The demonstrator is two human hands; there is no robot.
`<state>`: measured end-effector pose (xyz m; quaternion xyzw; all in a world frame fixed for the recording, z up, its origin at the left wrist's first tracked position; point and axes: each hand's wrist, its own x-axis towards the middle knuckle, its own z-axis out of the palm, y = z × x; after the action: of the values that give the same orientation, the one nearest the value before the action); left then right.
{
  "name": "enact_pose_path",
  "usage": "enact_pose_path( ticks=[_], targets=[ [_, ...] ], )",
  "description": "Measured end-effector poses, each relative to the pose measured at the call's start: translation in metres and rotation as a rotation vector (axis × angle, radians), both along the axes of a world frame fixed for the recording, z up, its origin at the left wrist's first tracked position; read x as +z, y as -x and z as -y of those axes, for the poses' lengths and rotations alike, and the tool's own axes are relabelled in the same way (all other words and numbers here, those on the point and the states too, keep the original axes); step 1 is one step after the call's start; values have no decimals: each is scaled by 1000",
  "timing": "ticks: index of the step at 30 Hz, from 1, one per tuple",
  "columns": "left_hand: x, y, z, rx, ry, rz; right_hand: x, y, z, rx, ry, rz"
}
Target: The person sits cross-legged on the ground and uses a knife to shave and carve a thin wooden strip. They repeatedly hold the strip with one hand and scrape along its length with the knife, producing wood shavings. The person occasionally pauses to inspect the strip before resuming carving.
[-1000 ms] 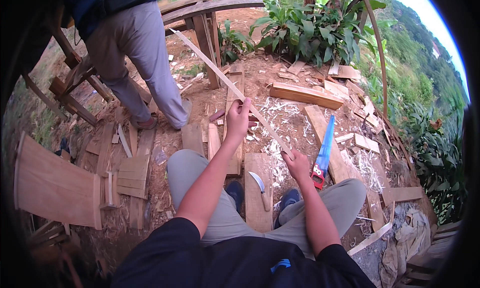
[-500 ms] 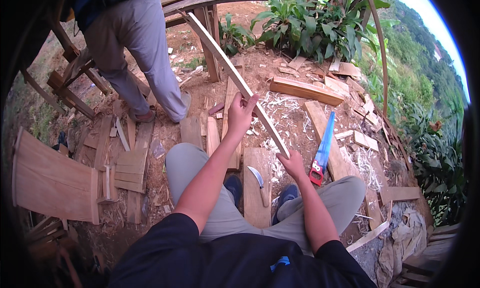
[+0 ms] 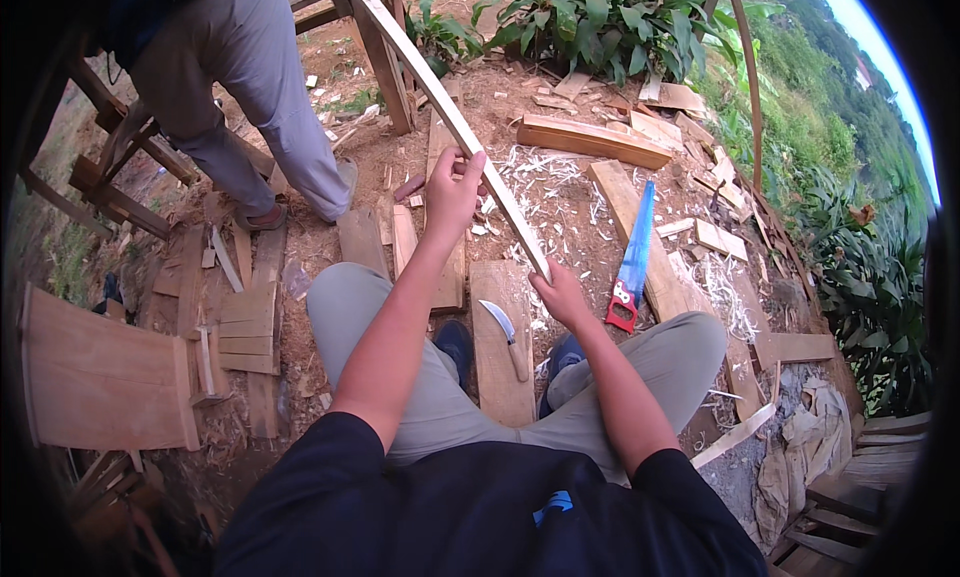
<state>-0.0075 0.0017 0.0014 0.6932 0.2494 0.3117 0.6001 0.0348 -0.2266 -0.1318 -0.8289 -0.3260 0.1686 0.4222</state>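
A long, thin strip of pale wood (image 3: 428,80) slants from the upper left down toward my knees, held in both hands. My left hand (image 3: 455,195) is closed round it about midway along. Lower down, my right hand (image 3: 562,294) grips the near end. Below the strip, a knife (image 3: 508,339) with a curved blade and wooden handle lies on a plank (image 3: 506,402) between my feet. To the right of my right hand, a hand saw (image 3: 634,257) with a blue blade and red handle rests against a board (image 3: 640,239).
Another person (image 3: 245,87) stands at the far left beside a wooden bench (image 3: 376,62). A thick wooden beam (image 3: 595,143), offcuts and shavings cover the ground ahead. A broad wooden panel (image 3: 105,372) stands at the left. Leafy plants (image 3: 600,27) grow behind.
The whole view has shifted, so most things sit slightly higher and farther left in it. Both hands keep their hold on the wooden strip, which stays at a similar slant.
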Motion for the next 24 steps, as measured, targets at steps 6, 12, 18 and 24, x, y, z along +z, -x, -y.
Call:
enact_pose_path(
  ticks=[6,12,18,24],
  targets=[
    [3,3,5,-44,24,-41,0,3,-3,-116,-31,-131],
    [6,1,3,-77,28,-55,-27,-11,0,-215,12,-99],
    [5,5,1,-93,48,-75,-41,-9,-2,-304,-17,-204],
    [4,4,0,-88,30,-87,-48,-17,1,-400,-45,-208]
  ],
)
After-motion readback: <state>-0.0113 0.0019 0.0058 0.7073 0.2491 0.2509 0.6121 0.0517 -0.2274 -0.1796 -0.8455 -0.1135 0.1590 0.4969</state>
